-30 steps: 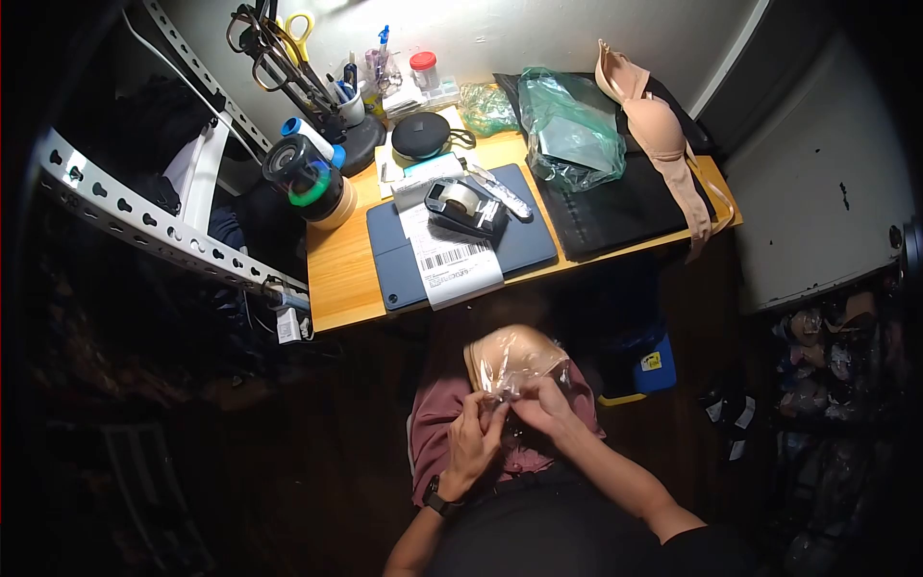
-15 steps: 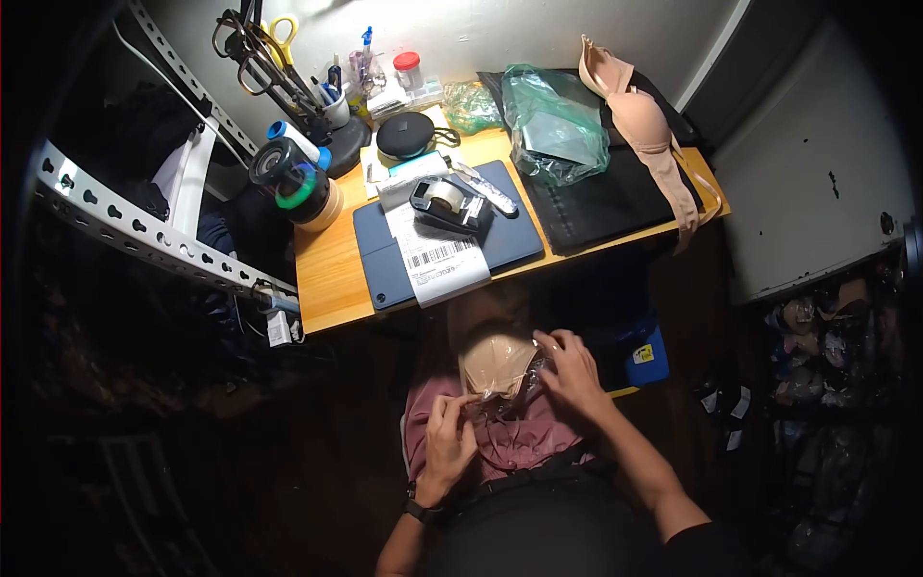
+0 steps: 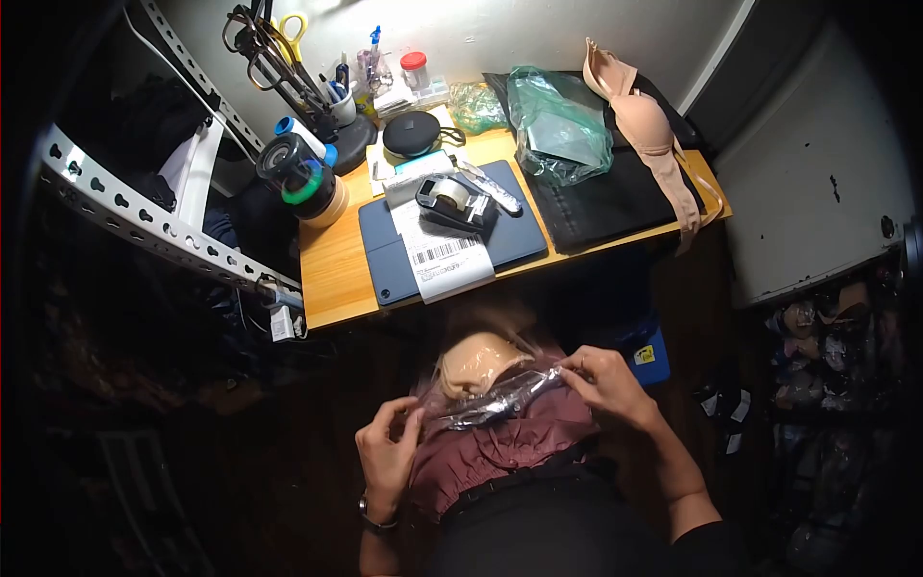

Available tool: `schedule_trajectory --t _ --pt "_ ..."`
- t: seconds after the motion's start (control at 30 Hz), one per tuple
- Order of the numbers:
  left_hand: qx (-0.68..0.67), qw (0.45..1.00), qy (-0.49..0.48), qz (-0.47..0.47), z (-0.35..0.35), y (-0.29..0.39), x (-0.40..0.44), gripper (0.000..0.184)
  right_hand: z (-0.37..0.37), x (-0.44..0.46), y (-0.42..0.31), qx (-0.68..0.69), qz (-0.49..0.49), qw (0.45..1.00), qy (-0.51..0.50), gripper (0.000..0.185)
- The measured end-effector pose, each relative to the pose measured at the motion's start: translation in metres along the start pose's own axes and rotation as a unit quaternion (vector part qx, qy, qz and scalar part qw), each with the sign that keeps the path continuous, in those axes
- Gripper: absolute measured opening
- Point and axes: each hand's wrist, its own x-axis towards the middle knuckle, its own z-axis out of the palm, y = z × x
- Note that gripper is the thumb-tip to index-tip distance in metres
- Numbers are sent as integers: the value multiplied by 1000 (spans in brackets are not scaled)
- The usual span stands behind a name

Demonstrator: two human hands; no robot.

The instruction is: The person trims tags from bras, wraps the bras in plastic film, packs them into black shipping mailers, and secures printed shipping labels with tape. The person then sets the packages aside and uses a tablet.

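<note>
A beige bra cup [image 3: 478, 362] lies inside a clear plastic bag [image 3: 502, 401] on my lap, over maroon shorts [image 3: 500, 447]. My left hand [image 3: 389, 445] pinches the bag's left edge between thumb and fingers. At the opposite edge, my right hand [image 3: 606, 385] grips the plastic, which is stretched between the two hands in a shiny fold. The cup touches neither hand. Another beige bra [image 3: 642, 125] lies on the right of the wooden desk [image 3: 332, 279].
On the desk are a tape dispenser [image 3: 452, 204] on a printed label [image 3: 447, 260], a blue tablet case [image 3: 519, 226], a green plastic bag [image 3: 561, 135] and a black pouch [image 3: 411, 133]. A perforated metal shelf [image 3: 144, 216] stands left; a blue bin [image 3: 651, 358] is below.
My hands have moved apart, with the left going left and down. The clear bag has been spread wide between them, and the cup inside sits slightly further left and tilted.
</note>
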Motion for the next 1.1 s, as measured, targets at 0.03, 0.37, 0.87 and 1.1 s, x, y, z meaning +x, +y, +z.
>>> schedule_trajectory --t 0.03,0.37,0.87,1.1 --pt "-12 1000 -21 3 0 0 -4 11 1 0 2 -1 1 1000 -1 10" --pt "48 993 33 103 -24 26 21 12 -33 39 -36 43 1 992 116 19" --pt "153 938 -198 238 5 13 58 24 -37 96 -57 -87 -257 961 -50 46" --pt "148 942 59 296 64 -4 159 50 35 233 -45 -276 -172 946 1 88"
